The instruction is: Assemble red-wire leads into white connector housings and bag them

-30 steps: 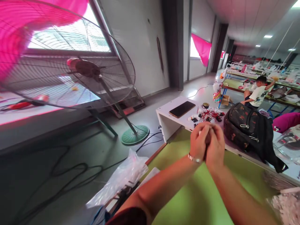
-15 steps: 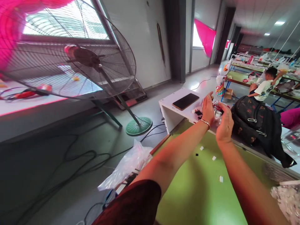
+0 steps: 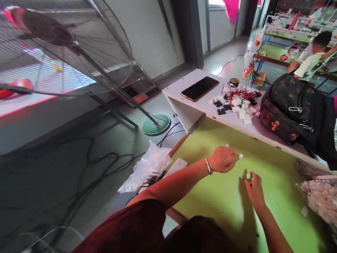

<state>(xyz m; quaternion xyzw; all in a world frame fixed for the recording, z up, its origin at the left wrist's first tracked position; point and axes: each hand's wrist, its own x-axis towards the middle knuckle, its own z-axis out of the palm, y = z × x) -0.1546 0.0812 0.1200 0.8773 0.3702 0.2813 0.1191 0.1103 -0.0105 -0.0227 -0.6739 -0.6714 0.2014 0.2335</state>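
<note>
Over the green tabletop, my left hand, with a bracelet at the wrist, is closed in a pinch, its fingertips at a small white plastic piece. Thumb and forefinger of my right hand close round another small white piece. A third white piece shows partly behind my left hand. On the white shelf beyond lies a pile of red wires with white connectors and black connectors.
A phone, a tape roll and a black backpack rest on the shelf. Bagged pale parts sit at right. Left are a plastic bag, floor cables and a fan. A person sits farther back.
Both hands have come down and back from the pile on the shelf to the small white pieces on the green tabletop. Their fingers have closed. The view has tilted downward.
</note>
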